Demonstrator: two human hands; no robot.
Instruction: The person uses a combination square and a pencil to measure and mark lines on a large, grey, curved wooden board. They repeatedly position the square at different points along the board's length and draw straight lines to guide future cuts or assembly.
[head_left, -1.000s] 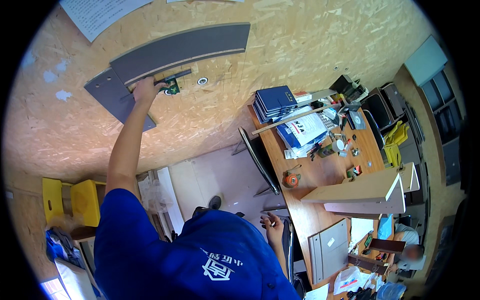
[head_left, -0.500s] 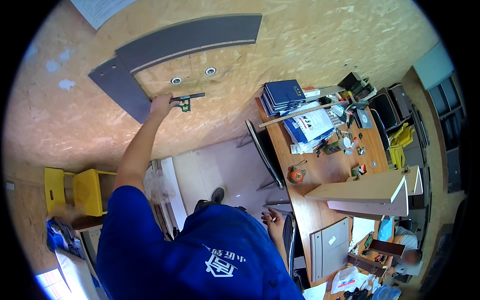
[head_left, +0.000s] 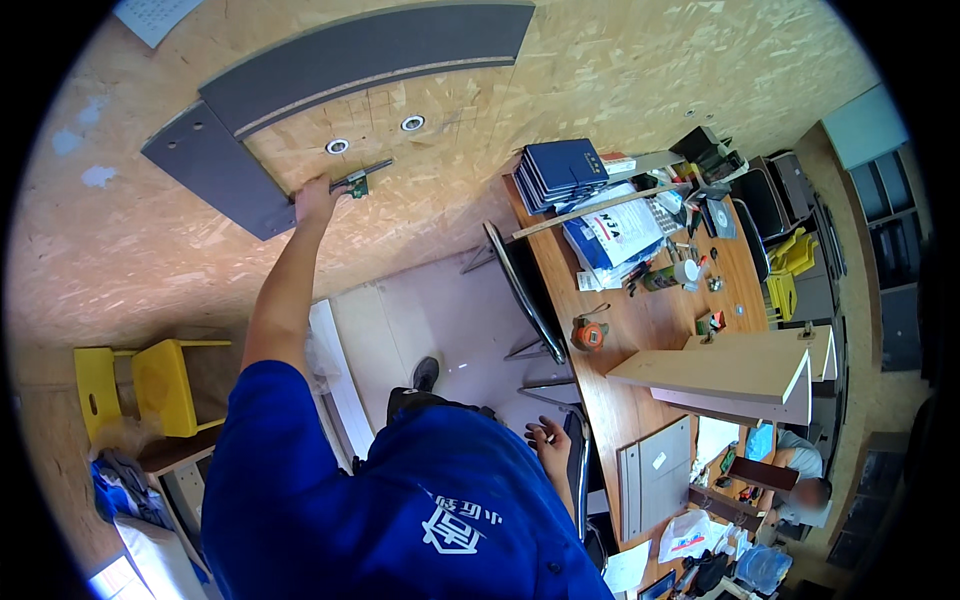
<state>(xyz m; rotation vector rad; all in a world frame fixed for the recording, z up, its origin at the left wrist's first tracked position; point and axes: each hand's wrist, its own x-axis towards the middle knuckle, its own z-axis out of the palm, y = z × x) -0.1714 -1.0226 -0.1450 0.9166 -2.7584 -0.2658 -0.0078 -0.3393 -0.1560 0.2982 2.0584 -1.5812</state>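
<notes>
Out at the chipboard wall, my left hand (head_left: 315,199) is closed on what looks like a combination square (head_left: 357,182), with a metal rule and a green head. The rule slants up to the right. Beside my fingers is the lower end of a straight grey panel (head_left: 215,170), which meets a curved grey panel (head_left: 370,55). Two round metal-rimmed fittings (head_left: 413,123) sit on the wall to the right of the straight panel. My right hand (head_left: 549,440) hangs near a chair by the table, fingers loosely bent and apart, with nothing in it.
A wooden table (head_left: 625,400) on the right bears dark blue books (head_left: 563,175), a tape measure (head_left: 589,334), boards (head_left: 715,372) and loose items. Chairs (head_left: 525,300) stand along it. Yellow chairs (head_left: 165,388) are at left. Another person (head_left: 803,478) is at the far right.
The rule of the square tilts up more at its right end than before. The whole view has shifted slightly. My right hand stays about where it was.
</notes>
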